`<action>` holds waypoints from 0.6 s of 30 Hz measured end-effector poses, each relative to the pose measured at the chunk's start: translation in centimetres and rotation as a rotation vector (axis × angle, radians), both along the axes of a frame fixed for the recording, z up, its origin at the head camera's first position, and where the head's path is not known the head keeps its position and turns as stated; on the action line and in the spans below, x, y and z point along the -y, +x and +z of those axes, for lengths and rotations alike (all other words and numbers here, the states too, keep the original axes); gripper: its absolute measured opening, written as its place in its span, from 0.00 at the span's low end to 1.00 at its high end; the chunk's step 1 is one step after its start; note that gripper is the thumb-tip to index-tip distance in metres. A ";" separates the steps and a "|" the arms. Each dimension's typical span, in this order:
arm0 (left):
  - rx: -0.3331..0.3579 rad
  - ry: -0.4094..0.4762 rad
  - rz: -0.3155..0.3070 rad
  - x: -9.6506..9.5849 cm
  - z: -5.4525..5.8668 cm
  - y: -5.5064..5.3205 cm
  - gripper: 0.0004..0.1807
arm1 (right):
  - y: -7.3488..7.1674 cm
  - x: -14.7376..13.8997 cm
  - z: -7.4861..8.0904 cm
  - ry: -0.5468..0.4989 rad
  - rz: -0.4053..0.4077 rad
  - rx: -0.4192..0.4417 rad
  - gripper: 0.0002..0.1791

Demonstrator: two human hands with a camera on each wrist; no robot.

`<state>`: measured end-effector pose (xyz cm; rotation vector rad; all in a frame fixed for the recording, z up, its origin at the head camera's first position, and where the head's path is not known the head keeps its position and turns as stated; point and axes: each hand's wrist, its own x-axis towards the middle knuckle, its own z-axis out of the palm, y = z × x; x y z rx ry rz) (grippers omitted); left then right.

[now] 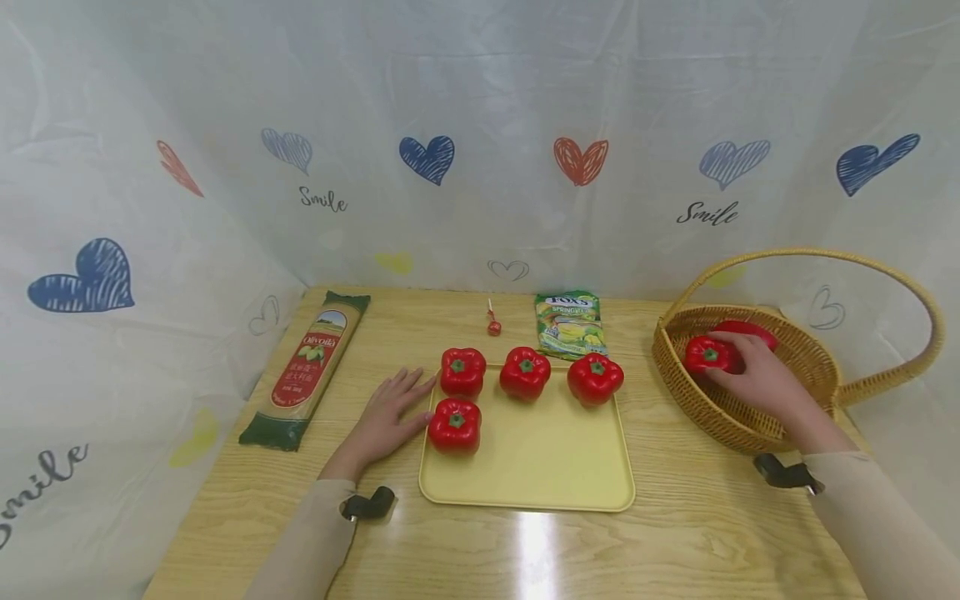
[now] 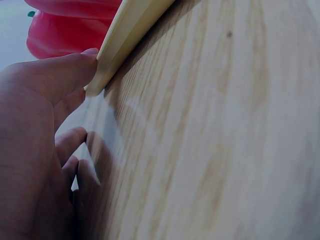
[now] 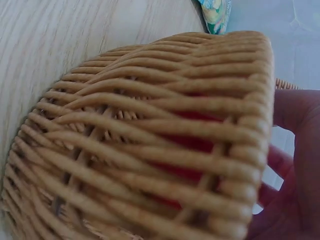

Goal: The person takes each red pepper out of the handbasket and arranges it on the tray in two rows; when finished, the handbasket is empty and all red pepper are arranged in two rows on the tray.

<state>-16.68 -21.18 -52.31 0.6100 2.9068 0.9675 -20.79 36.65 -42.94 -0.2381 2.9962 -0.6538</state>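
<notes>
Surface: light wood-grain worktop (image 1: 390,554), approx. level, far edge meeting the sheet; bright glare patch nr front, below tray. Grain runs clear in L wrist view.

Room: whitish, creased hanging sheet (image 1: 495,92) at back & both sides, printed w/ blue, red, yellow & outline hearts plus black "Smile" lettering.

Centre: pale yellow rectangular tray (image 1: 540,471), rounded corners, w/ 4 glossy red bell peppers (image 1: 525,373), green stems up: 3 in a row at far edge, 1 in front of the L-most.

R side: tan woven wicker basket (image 1: 701,408), tall hoop handle. Inside: glossy red bell pepper w/ green stem (image 1: 703,354), plus second red item (image 1: 757,333), partly hidden by hand, type unclear.

Hands: R hand (image 1: 757,379) reaches over rim into basket, thumb & fingers pinching the stemmed pepper; R wrist view mostly weave, red showing thru gaps. L hand (image 1: 382,425) spread, resting on worktop, thumb against tray's L edge. Both arms in beige sleeves (image 1: 307,537).

Other: long green-ended pasta packet w/ red label (image 1: 307,371), far L, lying at a slant; small red lollipop, white stick (image 1: 493,327), behind tray; green-yellow "FOX'S" bag (image 1: 570,325), just behind R-most tray pepper, nr sheet.
</notes>
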 end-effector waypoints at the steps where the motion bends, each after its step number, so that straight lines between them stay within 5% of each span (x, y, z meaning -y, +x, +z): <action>1: -0.002 -0.001 -0.001 0.0 0.0 0.0 0.33 | 0.0 -0.1 -0.1 -0.007 -0.008 0.002 0.38; 9: -0.002 -0.002 -0.001 0.0 -0.2 -0.1 0.33 | 0.5 -0.4 -0.2 -0.031 -0.060 -0.006 0.47; 18: 0.000 0.005 0.000 0.0 -0.2 0.0 0.33 | 0.9 -0.7 -0.8 -0.013 -0.040 -0.095 0.42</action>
